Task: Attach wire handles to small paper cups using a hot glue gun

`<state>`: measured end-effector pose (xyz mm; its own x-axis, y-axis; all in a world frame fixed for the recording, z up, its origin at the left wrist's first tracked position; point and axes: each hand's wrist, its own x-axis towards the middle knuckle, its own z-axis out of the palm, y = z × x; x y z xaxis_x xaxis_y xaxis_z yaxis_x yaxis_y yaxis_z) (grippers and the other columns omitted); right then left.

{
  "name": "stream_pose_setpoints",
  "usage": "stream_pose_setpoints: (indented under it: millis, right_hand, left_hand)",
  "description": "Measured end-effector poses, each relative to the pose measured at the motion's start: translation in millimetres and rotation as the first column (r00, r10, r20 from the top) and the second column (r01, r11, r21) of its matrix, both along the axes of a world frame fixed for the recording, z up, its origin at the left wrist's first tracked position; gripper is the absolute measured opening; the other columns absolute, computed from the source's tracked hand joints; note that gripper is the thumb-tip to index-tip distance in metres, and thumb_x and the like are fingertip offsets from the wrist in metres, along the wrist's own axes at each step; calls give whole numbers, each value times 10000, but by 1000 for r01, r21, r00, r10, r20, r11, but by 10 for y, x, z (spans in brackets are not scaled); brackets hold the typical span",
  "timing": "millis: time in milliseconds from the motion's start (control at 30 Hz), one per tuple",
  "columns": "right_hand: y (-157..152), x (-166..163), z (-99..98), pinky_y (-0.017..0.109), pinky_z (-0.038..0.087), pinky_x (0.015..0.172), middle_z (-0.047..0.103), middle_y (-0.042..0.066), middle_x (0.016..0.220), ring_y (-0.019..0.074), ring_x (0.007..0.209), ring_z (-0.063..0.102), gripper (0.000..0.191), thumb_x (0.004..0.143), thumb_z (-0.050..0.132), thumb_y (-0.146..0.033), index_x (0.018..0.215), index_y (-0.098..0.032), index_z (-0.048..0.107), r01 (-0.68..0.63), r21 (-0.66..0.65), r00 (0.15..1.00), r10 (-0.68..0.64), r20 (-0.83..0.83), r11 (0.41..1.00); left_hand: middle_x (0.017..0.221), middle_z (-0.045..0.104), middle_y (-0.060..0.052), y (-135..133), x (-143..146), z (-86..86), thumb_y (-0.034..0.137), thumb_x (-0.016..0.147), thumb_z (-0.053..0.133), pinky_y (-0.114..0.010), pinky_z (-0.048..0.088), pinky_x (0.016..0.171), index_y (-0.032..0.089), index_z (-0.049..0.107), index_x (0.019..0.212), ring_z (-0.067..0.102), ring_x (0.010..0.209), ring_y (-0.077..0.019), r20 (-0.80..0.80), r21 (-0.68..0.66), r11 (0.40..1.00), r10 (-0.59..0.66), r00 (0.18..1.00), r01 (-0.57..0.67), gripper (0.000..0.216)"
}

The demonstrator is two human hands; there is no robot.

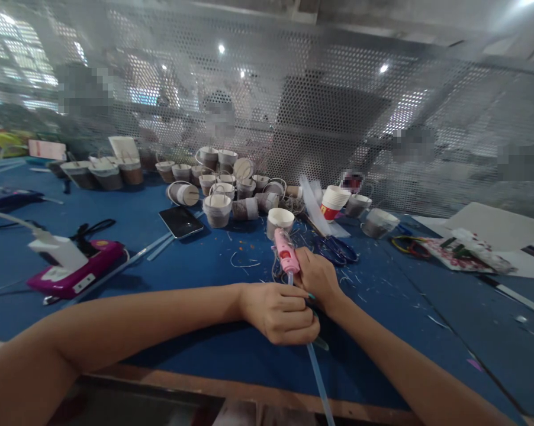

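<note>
My right hand (318, 278) is wrapped around a pink hot glue gun (286, 253), whose nozzle points away from me toward a white paper cup (280, 220). Behind the gun, my left hand (281, 313) is closed in a fist around a long translucent glue stick (319, 378). One end of the stick enters the back of the gun; the other hangs down past the table edge. Blue-handled scissors (338, 251) lie just beyond my right hand. Grey twine is partly visible beside the gun.
Several small wrapped cups with handles (217, 208) cluster at the back. A black phone (180, 222) and a magenta power strip (78, 269) with a white plug lie left. Stacked paper cups (333, 202) stand back right. A perforated metal screen (267, 89) rises behind the table.
</note>
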<state>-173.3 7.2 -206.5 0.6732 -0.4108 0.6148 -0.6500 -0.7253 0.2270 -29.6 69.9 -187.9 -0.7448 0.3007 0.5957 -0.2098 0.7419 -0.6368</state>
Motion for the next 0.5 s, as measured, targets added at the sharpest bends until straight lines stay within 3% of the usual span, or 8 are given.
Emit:
stream_pose_setpoints:
  millis: [233,500]
  right_hand:
    - [3,14,13,273,276,548,582,61,679,165,574,495,191,861,406,-240,790,-152,560,64,53,998,-63,-29,997]
    - [29,3,30,272,266,534,579,52,677,167,586,505,139,829,422,-200,788,-159,548,41,56,999,-42,9,998]
  left_hand:
    - [577,583,21,-15,-2,-2,207,817,614,-210,567,659,131,685,737,545,495,-82,-19,37,999,15,1000,-14,131]
    - [603,608,29,-15,15,-9,209,826,597,-237,580,758,167,686,736,550,514,-84,-8,35,999,-1,1000,1,134]
